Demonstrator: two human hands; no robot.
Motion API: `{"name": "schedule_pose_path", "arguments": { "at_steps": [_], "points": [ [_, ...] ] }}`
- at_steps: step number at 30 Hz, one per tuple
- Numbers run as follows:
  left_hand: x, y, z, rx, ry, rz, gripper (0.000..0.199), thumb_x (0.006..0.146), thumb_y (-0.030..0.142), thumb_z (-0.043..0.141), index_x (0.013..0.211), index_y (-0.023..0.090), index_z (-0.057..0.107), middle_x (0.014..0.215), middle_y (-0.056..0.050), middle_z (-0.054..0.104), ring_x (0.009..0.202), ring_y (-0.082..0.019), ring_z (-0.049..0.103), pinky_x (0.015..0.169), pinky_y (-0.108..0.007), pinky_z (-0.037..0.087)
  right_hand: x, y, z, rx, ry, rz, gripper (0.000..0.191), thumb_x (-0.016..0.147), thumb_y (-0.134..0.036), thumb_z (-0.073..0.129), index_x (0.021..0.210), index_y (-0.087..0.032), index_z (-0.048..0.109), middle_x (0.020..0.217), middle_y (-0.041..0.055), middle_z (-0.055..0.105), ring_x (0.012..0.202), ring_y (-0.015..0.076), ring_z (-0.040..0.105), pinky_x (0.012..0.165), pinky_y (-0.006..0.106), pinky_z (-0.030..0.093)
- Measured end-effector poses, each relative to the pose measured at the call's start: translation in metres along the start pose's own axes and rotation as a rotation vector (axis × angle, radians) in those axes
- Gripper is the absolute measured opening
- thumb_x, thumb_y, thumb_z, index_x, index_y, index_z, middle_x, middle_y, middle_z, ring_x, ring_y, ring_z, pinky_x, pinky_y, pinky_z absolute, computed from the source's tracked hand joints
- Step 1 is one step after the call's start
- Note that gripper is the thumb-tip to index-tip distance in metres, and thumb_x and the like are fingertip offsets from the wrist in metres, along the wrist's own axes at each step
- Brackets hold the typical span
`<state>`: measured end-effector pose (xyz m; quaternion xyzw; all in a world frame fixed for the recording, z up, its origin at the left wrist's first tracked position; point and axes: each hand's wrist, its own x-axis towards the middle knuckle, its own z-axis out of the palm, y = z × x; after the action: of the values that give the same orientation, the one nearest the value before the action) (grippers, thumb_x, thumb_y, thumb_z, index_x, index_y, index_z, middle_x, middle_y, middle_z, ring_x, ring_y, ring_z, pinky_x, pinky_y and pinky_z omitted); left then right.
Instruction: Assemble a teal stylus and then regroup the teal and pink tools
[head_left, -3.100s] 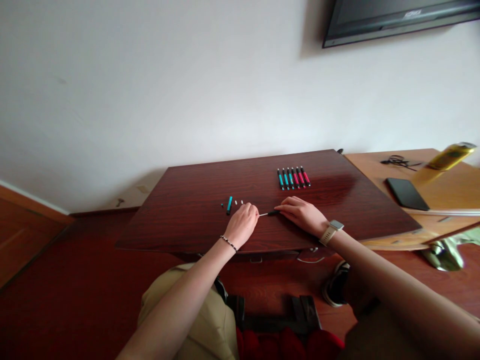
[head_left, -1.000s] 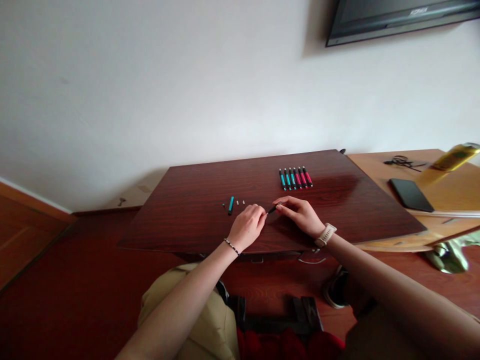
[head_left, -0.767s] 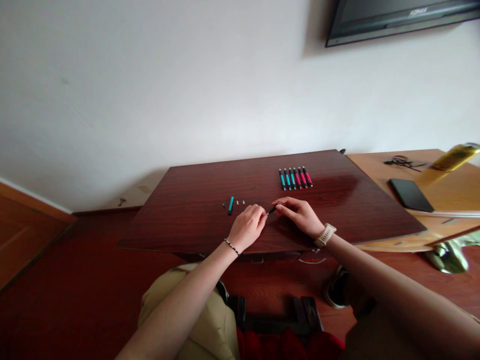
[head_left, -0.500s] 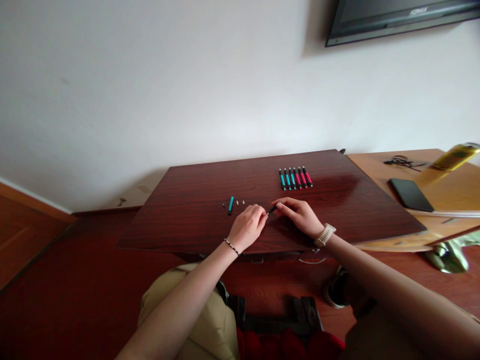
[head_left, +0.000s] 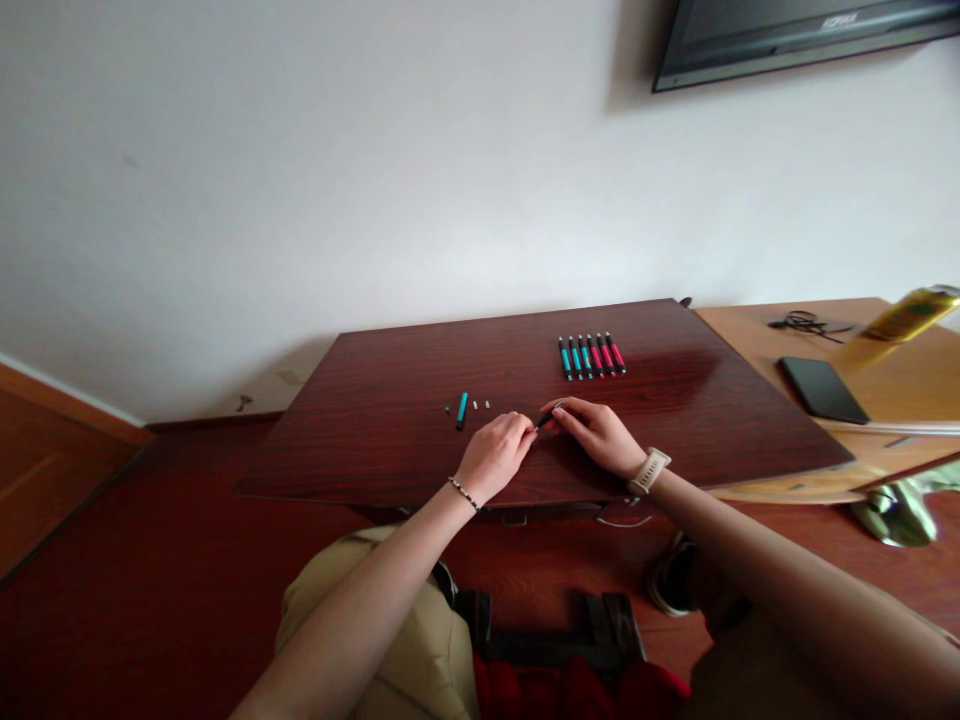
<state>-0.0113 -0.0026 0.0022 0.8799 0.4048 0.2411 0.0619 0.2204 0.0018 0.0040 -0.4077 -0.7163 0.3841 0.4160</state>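
My left hand (head_left: 495, 450) and my right hand (head_left: 596, 432) meet over the dark red table (head_left: 390, 440), both pinching a thin black pen part (head_left: 545, 417) between their fingertips. To the left of my left hand lie a teal pen barrel (head_left: 462, 409), a tiny dark piece (head_left: 448, 410) and two small white pieces (head_left: 481, 405). A row of several assembled pens (head_left: 589, 356), teal ones and red ones, lies further back on the right.
A lighter wooden desk (head_left: 862, 400) adjoins on the right with a black phone (head_left: 822, 389), a yellow can (head_left: 911, 312) and a tangle of cable (head_left: 806, 322). A screen (head_left: 795, 35) hangs on the wall. Shoes and a red cloth lie on the floor below.
Three seconds ago a white refill stuck out between my hands. Now only the black part shows. My right hand has closed in leftward toward the left hand.
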Motion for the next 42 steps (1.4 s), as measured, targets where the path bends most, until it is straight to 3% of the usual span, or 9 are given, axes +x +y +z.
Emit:
{"name": "schedule_pose_path", "arguments": {
  "at_steps": [14,21,25,30,36,42],
  "points": [
    [0.0002,0.0008,0.0003,-0.003,0.000,-0.009,0.008,0.108,0.025,0.052,0.102,0.022,0.057,0.098,-0.004,0.067,0.092,-0.020,0.067,0.085,-0.034,0.055,0.0014,-0.0002,0.0000,-0.022,0.032,0.018,0.039,0.105,-0.056,0.053,0.119,-0.025,0.073,0.094,0.0046,0.078,0.090,0.0251,0.074,0.084,0.037,0.058],
    [0.0009,0.0021,-0.0003,0.010,-0.003,0.000,0.012,0.109,0.024,0.048,0.103,0.022,0.058,0.100,-0.005,0.067,0.094,-0.020,0.067,0.087,-0.034,0.055,0.0020,0.0012,-0.0009,-0.042,0.022,-0.011,0.033,0.104,-0.053,0.056,0.108,-0.024,0.072,0.089,0.0031,0.075,0.085,0.0231,0.070,0.082,0.035,0.055],
    [0.0005,0.0020,-0.0004,0.004,0.006,-0.003,0.010,0.108,0.024,0.049,0.102,0.022,0.057,0.098,-0.005,0.067,0.092,-0.020,0.066,0.085,-0.033,0.054,0.0020,0.0018,0.0002,-0.039,0.016,-0.014,0.030,0.101,-0.053,0.062,0.101,-0.024,0.071,0.097,0.0048,0.078,0.093,0.0248,0.073,0.087,0.037,0.056],
    [0.0000,0.0011,-0.0001,0.001,0.006,-0.010,0.010,0.109,0.025,0.049,0.102,0.022,0.056,0.098,-0.005,0.067,0.092,-0.020,0.067,0.084,-0.034,0.054,0.0016,-0.0004,0.0007,-0.047,-0.015,-0.018,0.028,0.099,-0.052,0.065,0.106,-0.025,0.072,0.103,0.0055,0.080,0.100,0.0266,0.074,0.090,0.038,0.057],
    [0.0006,0.0012,0.0000,0.005,0.001,-0.018,0.005,0.106,0.023,0.055,0.101,0.023,0.057,0.099,-0.005,0.067,0.094,-0.021,0.067,0.085,-0.034,0.055,0.0015,0.0002,0.0004,-0.047,0.028,-0.021,0.029,0.102,-0.050,0.060,0.116,-0.026,0.069,0.088,0.0028,0.077,0.084,0.0239,0.073,0.082,0.037,0.057],
    [0.0003,0.0008,-0.0002,0.005,0.005,-0.017,0.005,0.106,0.022,0.054,0.102,0.022,0.058,0.099,-0.005,0.068,0.094,-0.021,0.067,0.085,-0.034,0.055,0.0012,0.0009,0.0013,-0.003,0.033,0.007,0.034,0.101,-0.051,0.060,0.122,-0.025,0.067,0.086,0.0026,0.077,0.083,0.0236,0.073,0.082,0.037,0.058]
  ]
}}
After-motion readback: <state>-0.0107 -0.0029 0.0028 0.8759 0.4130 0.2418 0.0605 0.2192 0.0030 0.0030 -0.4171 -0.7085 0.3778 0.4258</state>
